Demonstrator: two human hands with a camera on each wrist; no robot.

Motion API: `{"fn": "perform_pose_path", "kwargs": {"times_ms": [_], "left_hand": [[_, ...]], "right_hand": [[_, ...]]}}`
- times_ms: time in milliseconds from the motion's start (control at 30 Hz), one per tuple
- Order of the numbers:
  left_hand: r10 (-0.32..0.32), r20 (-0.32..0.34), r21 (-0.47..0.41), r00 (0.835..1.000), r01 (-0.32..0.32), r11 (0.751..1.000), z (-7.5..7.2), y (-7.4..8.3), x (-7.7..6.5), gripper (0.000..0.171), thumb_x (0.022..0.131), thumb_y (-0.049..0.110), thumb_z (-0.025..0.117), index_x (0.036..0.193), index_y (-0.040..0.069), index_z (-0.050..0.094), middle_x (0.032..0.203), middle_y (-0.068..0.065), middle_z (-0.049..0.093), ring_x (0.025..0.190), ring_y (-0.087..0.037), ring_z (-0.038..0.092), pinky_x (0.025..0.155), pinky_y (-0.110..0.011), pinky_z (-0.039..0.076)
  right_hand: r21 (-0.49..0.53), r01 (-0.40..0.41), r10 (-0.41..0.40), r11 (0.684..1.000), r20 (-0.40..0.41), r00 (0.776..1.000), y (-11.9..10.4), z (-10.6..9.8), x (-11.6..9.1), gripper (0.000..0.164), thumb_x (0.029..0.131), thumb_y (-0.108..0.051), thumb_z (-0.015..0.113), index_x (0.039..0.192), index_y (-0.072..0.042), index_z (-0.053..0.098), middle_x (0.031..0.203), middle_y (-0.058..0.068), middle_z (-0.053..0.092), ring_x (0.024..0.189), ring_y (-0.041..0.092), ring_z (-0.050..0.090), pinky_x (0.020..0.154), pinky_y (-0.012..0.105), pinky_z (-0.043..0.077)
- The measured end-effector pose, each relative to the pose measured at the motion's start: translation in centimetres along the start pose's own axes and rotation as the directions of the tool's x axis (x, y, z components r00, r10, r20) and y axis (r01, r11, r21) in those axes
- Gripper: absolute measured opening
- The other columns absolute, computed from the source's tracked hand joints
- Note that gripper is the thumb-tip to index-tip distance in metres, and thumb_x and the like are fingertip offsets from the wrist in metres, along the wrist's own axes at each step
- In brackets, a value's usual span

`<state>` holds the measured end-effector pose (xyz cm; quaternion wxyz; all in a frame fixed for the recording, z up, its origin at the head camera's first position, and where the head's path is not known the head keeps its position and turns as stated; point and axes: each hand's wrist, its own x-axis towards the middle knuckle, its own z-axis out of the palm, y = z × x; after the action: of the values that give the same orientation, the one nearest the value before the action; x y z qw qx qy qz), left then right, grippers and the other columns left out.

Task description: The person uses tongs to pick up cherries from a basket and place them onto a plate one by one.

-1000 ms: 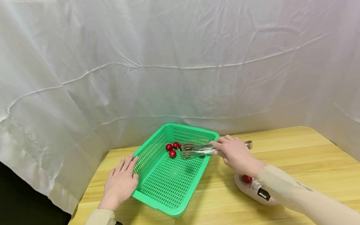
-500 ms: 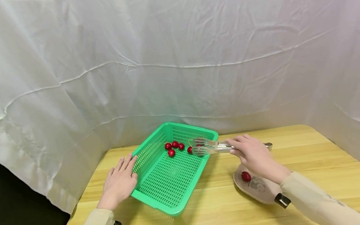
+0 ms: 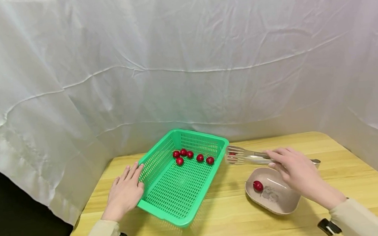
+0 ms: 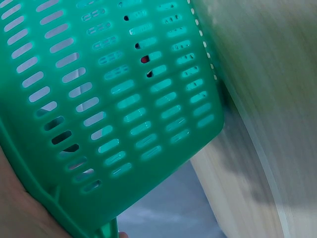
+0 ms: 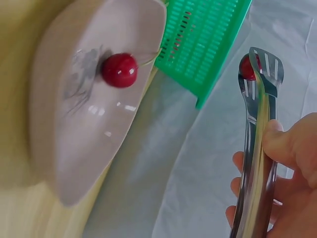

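Note:
My right hand [image 3: 298, 168] grips a pair of metal serving tongs [image 3: 251, 159] with slotted ends. Between those ends a red cherry [image 5: 247, 67] is pinched, held off to the right of the green plastic basket [image 3: 183, 221]. Just below the tongs stands a pale pinkish bowl [image 3: 285, 199], and in it lies one cherry [image 3: 257, 186] with a stem. My left hand [image 3: 124, 193] rests on the basket's left rim, fingers extended. Several cherries [image 3: 190, 154] lie toward the far end inside the basket.
A wooden table [image 3: 225, 219] carries the basket and bowl. Behind it hangs a white satin curtain [image 3: 187, 95], close to the basket's far side. Something dark [image 3: 14, 208] lies beyond the table's left edge.
The tongs have drawn out of the basket to the right, carrying a cherry past the rim. More of the bowl now shows beneath the right hand. My left hand has stayed in place.

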<state>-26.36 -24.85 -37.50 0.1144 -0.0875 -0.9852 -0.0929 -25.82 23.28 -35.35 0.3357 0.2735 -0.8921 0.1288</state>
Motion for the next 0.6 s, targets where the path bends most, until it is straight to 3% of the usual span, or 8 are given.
{"fn": "perform_pose_path", "kwargs": {"times_ms": [233,600], "left_hand": [[0.000,-0.006,-0.001,1.000,0.000,1.000,0.0,-0.2,0.1,0.054,0.095,0.021,0.036,0.148,0.011,0.028,0.154,-0.009,0.018,0.139,-0.036,0.013,0.105,-0.063,0.014],[0.002,-0.010,0.003,1.000,-0.002,1.000,0.3,-0.2,0.1,0.054,0.095,0.021,0.036,0.148,0.012,0.029,0.154,-0.009,0.019,0.139,-0.036,0.014,0.104,-0.063,0.016]], "right_hand": [[-0.032,-0.052,0.053,0.998,0.029,0.998,1.4,-0.8,-2.3,0.047,0.077,-0.012,0.073,0.123,-0.011,0.063,0.101,0.003,0.066,0.089,0.023,0.057,0.070,0.045,0.046],[-0.118,-0.047,0.056,0.992,0.078,0.995,3.3,-0.5,-5.7,0.043,0.074,-0.013,0.074,0.115,-0.005,0.065,0.096,0.005,0.065,0.084,0.026,0.057,0.064,0.043,0.046]]}}
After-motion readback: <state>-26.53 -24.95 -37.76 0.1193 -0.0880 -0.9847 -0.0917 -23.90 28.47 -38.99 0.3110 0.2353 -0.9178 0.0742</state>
